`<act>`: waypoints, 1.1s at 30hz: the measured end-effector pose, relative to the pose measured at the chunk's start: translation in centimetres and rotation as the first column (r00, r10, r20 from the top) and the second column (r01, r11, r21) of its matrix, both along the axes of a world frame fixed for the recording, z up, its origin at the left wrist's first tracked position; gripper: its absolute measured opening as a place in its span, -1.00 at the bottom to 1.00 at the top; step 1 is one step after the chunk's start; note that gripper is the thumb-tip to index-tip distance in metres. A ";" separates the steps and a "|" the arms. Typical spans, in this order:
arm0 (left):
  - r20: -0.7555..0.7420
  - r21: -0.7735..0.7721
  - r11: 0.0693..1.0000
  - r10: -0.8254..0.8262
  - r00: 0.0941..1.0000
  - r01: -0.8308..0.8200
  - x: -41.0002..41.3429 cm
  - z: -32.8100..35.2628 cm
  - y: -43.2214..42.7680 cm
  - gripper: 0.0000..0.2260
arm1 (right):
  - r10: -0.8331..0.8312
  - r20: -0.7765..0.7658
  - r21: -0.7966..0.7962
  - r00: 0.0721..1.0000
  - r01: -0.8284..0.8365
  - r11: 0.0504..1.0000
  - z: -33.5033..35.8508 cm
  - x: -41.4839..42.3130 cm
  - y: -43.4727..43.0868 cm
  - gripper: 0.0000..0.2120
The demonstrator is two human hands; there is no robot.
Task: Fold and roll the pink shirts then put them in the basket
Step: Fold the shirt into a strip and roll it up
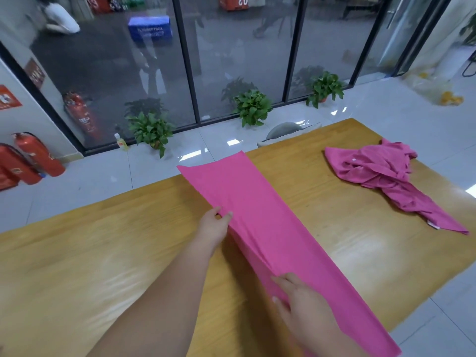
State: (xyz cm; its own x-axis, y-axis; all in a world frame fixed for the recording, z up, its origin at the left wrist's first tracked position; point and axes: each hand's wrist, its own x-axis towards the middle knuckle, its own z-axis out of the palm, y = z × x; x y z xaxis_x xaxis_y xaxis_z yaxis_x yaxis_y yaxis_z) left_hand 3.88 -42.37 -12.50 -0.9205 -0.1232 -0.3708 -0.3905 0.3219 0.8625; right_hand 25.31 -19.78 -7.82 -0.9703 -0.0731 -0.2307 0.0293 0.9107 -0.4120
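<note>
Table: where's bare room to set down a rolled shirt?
The table is barest left of the left hand and folded pink shirt. A narrower strip runs between that shirt and the crumpled pink shirt. The far right corner is crowded.

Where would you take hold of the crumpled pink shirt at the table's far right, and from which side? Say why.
Best pinch the tail of the crumpled shirt, coming from the near side: it lies flat and thin, trailing nearward, while the rest is bunched. The left hand and right hand grip the folded shirt, so one must let go.
</note>
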 end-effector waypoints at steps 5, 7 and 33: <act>0.005 0.063 0.998 0.009 1.000 -0.009 -1.8 2.6 5.2 -0.41 | -0.045 -0.023 -0.059 0.999 0.043 0.997 0.0 -2.0 5.7 -0.49; 0.006 0.100 0.995 0.011 1.000 -0.012 -2.6 3.0 7.5 -0.42 | -0.056 -0.034 -0.097 0.998 0.053 0.994 -0.6 -2.9 7.9 -0.46; 0.097 -0.725 0.316 -0.833 0.545 0.612 28.2 -5.9 16.3 -0.33 | -0.232 0.042 -0.183 0.972 0.236 0.954 -7.9 5.6 18.5 -0.61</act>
State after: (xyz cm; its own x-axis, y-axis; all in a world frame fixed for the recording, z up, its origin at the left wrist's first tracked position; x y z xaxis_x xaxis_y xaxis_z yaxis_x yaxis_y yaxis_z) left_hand 32.04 -26.08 -18.43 -0.7895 0.5591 -0.2533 0.4784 0.8190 0.3168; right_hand 30.87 -1.32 -15.76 -0.9608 0.1120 -0.2537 0.2421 0.7849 -0.5704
